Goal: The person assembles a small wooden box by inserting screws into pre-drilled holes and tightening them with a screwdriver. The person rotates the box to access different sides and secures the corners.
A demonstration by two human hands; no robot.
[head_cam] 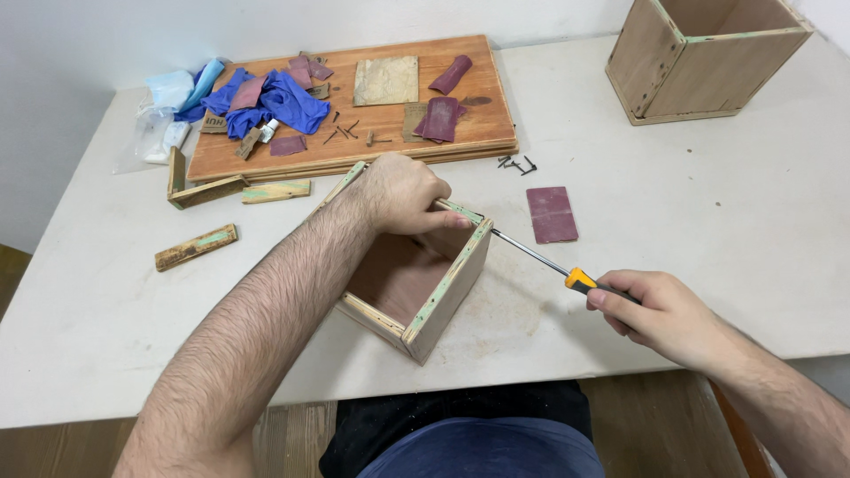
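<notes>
Nearest, the right hand has its fingers wrapped tight around the yellow-and-black handle of a screwdriver, whose thin steel shaft runs up and left from them to the far corner of the open wooden box. The box sits on the white counter, just left of those fingers, and its edges carry worn green paint. The left hand rests on the box's far rim, fingers curled down over the corner where the screwdriver tip meets the wood; the tip itself is hidden beneath them.

The box looks rigid and fairly light, likely to slide under sideways pressure, so a firm hold on the rim close to the corner seems soundest. The screwdriver is stiff and slim; its handle is the sure grip.

Just beyond the shaft lies a maroon sandpaper sheet, then a few loose dark screws. Farther off, past the left fingers, a wooden board carries sandpaper scraps and blue cloth. Wood strips lie well to the left, and a second wooden box stands far right.
</notes>
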